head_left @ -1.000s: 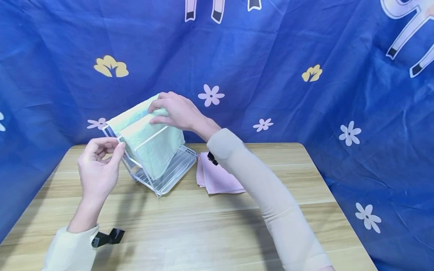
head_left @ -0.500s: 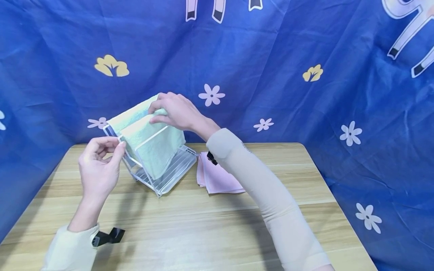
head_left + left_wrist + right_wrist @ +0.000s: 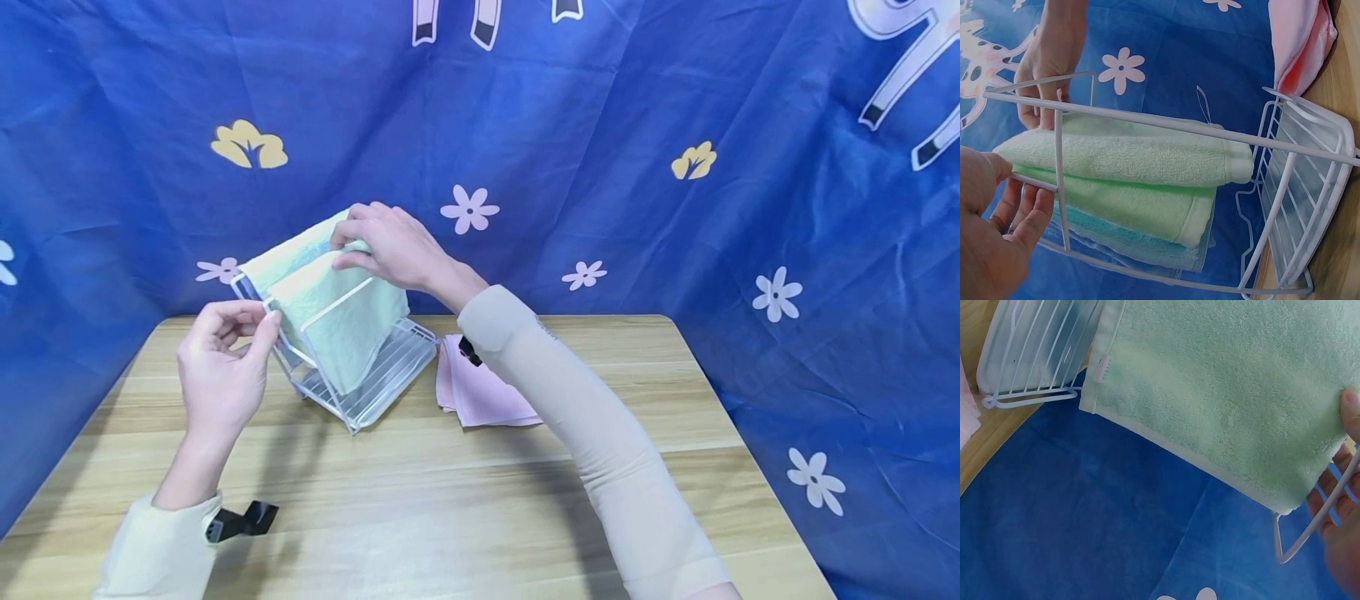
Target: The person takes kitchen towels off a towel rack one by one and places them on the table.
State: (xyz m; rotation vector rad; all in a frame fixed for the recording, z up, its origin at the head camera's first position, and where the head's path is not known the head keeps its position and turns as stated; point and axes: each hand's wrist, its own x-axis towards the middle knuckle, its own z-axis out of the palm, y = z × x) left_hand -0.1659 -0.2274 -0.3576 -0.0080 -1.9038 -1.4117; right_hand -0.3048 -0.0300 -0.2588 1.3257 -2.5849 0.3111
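Observation:
A light green terry towel (image 3: pixel 341 329) hangs folded over the upper bars of a white wire rack (image 3: pixel 1059 156). My right hand (image 3: pixel 397 246) pinches the towel at its top edge, thumb on the near side and fingers behind. At the rack's left end, my left hand (image 3: pixel 225 367) grips the end of an upper bar between thumb and fingers, beside the towel's edge. In the left wrist view, teal cloth (image 3: pixel 1132 234) and blue cloth layers hang behind the green one; how far they reach is hidden.
The rack's base holds a clear tray (image 3: pixel 393 375) on the wooden table (image 3: pixel 420 500). A folded pink cloth (image 3: pixel 483 396) lies right of it, partly under my right forearm. A blue patterned curtain (image 3: pixel 525 125) closes off the back and sides.
Almost nothing differs. Both hands keep their holds on the rack and the green towel, and the whole head view has shifted very slightly.

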